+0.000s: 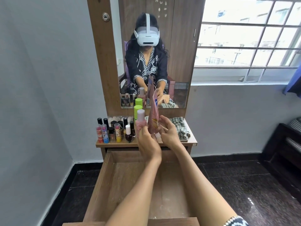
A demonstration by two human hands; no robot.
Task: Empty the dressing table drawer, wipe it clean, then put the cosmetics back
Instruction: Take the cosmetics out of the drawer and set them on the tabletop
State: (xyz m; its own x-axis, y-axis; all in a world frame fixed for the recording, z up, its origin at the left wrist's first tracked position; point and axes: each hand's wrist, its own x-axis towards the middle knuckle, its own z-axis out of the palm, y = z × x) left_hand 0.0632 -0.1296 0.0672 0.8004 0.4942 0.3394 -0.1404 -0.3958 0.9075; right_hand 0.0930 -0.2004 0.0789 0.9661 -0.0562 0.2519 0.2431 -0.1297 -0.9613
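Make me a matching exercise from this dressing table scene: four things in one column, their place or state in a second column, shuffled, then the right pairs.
Things:
1. drawer
2. checked cloth
3. pink tube
4. nail polish bottles

States:
A. crumpled on the right of the tabletop
B. pulled out, nothing inside
C. standing grouped on the left of the tabletop
D. held upright by the left hand, the right hand touching it

Pairs: 1-B, 2-A, 3-D, 4-C

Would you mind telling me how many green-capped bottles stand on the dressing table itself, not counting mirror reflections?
1: a green-capped bottle stands at the back of the tabletop against the mirror, behind the pink bottle. The second green cap above it is its reflection. Others may be hidden behind the hands.
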